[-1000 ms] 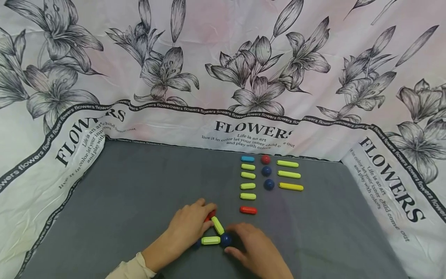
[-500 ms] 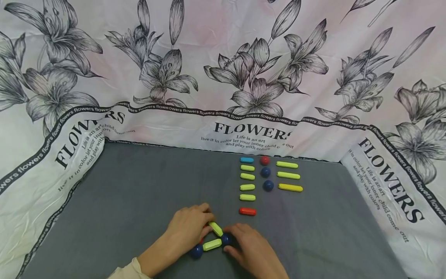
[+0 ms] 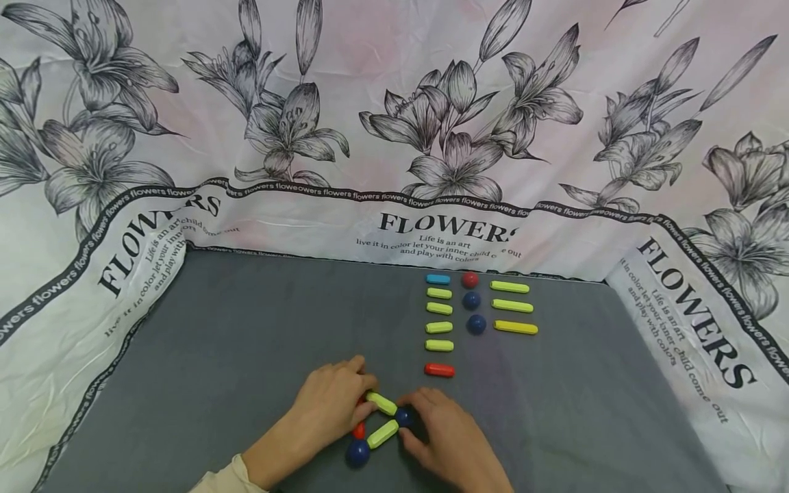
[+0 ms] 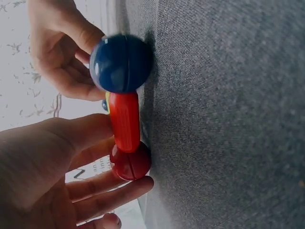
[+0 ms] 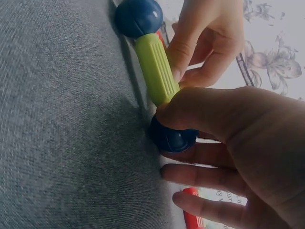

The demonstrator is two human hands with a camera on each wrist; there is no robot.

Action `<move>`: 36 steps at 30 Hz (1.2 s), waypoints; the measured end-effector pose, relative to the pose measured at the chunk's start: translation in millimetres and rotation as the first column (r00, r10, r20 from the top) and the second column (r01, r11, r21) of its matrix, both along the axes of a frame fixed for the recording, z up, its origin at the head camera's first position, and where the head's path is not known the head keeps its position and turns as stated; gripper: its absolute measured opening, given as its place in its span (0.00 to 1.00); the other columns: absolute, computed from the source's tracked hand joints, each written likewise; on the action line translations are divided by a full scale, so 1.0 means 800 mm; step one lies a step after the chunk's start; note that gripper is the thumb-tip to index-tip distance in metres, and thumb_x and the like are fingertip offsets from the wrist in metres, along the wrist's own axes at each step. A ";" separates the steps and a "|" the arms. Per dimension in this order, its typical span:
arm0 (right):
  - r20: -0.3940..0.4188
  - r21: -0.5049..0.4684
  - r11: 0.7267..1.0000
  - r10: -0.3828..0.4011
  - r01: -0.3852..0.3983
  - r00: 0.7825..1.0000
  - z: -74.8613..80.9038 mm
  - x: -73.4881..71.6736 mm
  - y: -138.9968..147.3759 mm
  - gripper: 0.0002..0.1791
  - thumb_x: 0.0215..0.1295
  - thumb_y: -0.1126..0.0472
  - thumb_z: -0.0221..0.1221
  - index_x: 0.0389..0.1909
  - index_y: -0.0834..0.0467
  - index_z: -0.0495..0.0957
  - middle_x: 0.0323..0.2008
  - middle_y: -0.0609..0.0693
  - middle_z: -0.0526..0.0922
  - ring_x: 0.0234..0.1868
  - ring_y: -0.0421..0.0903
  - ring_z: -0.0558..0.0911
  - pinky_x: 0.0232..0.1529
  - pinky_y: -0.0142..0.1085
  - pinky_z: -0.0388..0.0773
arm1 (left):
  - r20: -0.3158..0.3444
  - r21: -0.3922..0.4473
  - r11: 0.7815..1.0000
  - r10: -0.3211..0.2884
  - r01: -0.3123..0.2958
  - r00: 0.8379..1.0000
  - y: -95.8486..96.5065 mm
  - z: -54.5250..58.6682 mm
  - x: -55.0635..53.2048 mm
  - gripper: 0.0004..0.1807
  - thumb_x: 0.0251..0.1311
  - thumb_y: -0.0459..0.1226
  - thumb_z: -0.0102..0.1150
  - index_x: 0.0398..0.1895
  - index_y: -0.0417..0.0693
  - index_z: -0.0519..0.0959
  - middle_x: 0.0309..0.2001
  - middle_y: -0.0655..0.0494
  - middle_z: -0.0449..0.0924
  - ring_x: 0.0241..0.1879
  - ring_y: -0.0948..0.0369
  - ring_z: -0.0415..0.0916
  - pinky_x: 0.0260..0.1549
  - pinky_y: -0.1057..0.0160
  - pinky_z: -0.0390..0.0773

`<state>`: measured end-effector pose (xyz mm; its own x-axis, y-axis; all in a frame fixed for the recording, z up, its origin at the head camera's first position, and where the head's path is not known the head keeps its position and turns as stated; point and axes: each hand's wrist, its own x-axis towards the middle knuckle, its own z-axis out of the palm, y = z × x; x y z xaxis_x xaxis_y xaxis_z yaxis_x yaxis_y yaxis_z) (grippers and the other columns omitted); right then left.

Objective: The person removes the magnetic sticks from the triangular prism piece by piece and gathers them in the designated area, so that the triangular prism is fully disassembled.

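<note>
A triangle of joined toy rods and balls lies between my hands. My left hand (image 3: pixel 329 404) grips its left corner, with fingers round a red ball (image 4: pixel 131 162) and thumb against the red rod (image 4: pixel 126 119); the hand hides that ball in the head view. At the right corner, thumb and fingers of my right hand (image 3: pixel 453 435) pinch a dark blue ball (image 3: pixel 403 417). One lime rod (image 3: pixel 381 403) runs from the left fingers to that ball. A second lime rod (image 3: pixel 383 434) joins it to another blue ball (image 3: pixel 357 453), the corner nearest me.
To the right, a column holds a blue rod (image 3: pixel 438 279), several short lime rods (image 3: pixel 439 327) and a red rod (image 3: pixel 440 370). Beside it stand a red ball (image 3: pixel 470 280), two blue balls (image 3: pixel 476 324) and longer rods (image 3: pixel 515 327). A flower-printed cloth (image 3: pixel 431 236) borders the grey table (image 3: pixel 265 308).
The triangle has turned in my hands, its near blue ball swinging out from behind the left hand toward me. The red rod now shows beside that hand. Both hands keep their hold.
</note>
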<state>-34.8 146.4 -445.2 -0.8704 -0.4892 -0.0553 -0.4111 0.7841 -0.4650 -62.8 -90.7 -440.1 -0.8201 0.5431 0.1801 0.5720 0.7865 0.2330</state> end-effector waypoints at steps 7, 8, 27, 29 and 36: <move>0.008 0.001 0.999 -0.037 0.037 0.999 -0.001 -0.002 0.000 0.18 0.64 0.51 0.73 0.53 0.45 0.82 0.44 0.36 0.81 0.42 0.34 0.76 0.45 0.40 0.81 | 0.095 0.020 1.000 0.013 -0.015 0.995 0.000 0.005 0.002 0.11 0.57 0.50 0.80 0.34 0.60 0.87 0.33 0.62 0.74 0.25 0.66 0.72 0.22 0.63 0.73; 0.022 0.005 0.999 -0.048 0.048 0.999 -0.001 -0.002 -0.001 0.18 0.64 0.51 0.73 0.53 0.45 0.82 0.45 0.37 0.81 0.43 0.35 0.76 0.45 0.41 0.81 | 0.111 0.021 1.000 0.014 -0.016 0.994 0.000 0.006 0.002 0.11 0.57 0.50 0.80 0.35 0.59 0.87 0.33 0.62 0.74 0.25 0.66 0.72 0.22 0.63 0.73; -0.056 -0.053 0.998 -0.038 0.035 0.998 -0.001 0.001 0.008 0.13 0.61 0.58 0.68 0.46 0.42 0.83 0.35 0.34 0.71 0.37 0.35 0.71 0.36 0.31 0.70 | 0.219 0.072 0.997 0.004 -0.020 0.976 0.006 0.003 0.005 0.09 0.61 0.50 0.77 0.34 0.59 0.87 0.32 0.64 0.72 0.23 0.68 0.67 0.21 0.65 0.70; -0.088 -0.070 0.996 -0.059 0.053 0.994 0.002 0.003 0.013 0.14 0.60 0.59 0.69 0.46 0.43 0.83 0.36 0.34 0.72 0.38 0.34 0.72 0.37 0.32 0.71 | 0.216 0.062 0.998 0.010 -0.024 0.976 0.006 0.002 0.005 0.09 0.60 0.49 0.77 0.34 0.59 0.87 0.32 0.64 0.71 0.23 0.67 0.68 0.21 0.64 0.70; -0.279 -0.068 0.982 -0.188 0.175 0.942 0.011 -0.009 0.041 0.19 0.56 0.62 0.74 0.48 0.47 0.84 0.42 0.37 0.77 0.40 0.35 0.75 0.41 0.37 0.79 | 0.207 0.052 0.998 0.018 -0.029 0.978 0.006 0.000 0.004 0.09 0.60 0.50 0.77 0.35 0.60 0.87 0.32 0.64 0.71 0.23 0.67 0.68 0.20 0.63 0.70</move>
<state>-41.8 179.6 -436.6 -0.9215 -0.3181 0.2229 -0.3830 0.8399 -0.3846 -59.6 -85.6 -439.9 -0.8550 0.5176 0.0343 0.4889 0.7821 0.3865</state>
